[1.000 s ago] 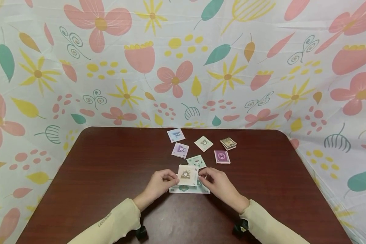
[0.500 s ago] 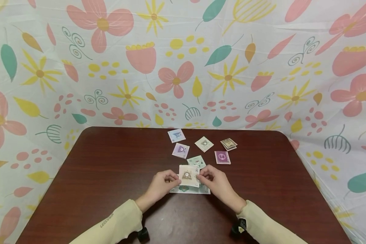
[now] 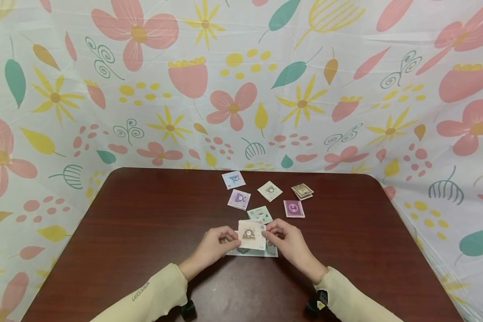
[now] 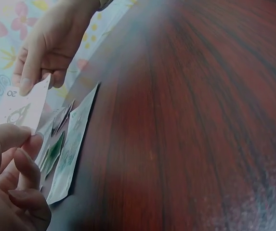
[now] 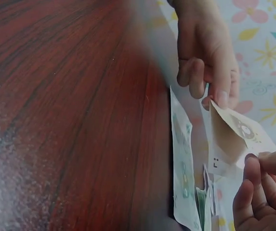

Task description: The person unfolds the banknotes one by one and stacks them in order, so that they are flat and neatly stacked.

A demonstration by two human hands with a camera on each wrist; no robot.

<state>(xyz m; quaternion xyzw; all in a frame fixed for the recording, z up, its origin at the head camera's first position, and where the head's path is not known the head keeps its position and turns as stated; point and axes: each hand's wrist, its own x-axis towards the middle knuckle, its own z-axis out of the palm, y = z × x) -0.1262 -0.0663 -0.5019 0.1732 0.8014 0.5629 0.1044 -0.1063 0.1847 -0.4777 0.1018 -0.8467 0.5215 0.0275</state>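
Note:
A cream play banknote [image 3: 251, 240], folded over and printed with an animal picture, is held in the air between both hands. My left hand [image 3: 216, 247] pinches its left edge between thumb and fingers. At the opposite edge, my right hand [image 3: 290, 240] pinches it the same way. The number 20 shows on the note [image 4: 17, 108] in the left wrist view. In the right wrist view, two layers of the note [image 5: 231, 134] stand a little apart. Under it a spread-out green banknote [image 3: 261, 253] lies on the table, partly covered by the cream one.
Behind the hands lie a folded green note [image 3: 259, 214], a purple note [image 3: 239, 199], a blue note [image 3: 234, 180] and a pale green note [image 3: 270, 191]. To their right are a brown folded note [image 3: 302, 191] and a dark purple one [image 3: 294, 209]. The table [image 3: 157, 214] meets a flowered cloth.
The cream note has shifted slightly right and toward me, covering more of the green note's middle. Both hands keep their pinch on it. The notes behind have stayed put.

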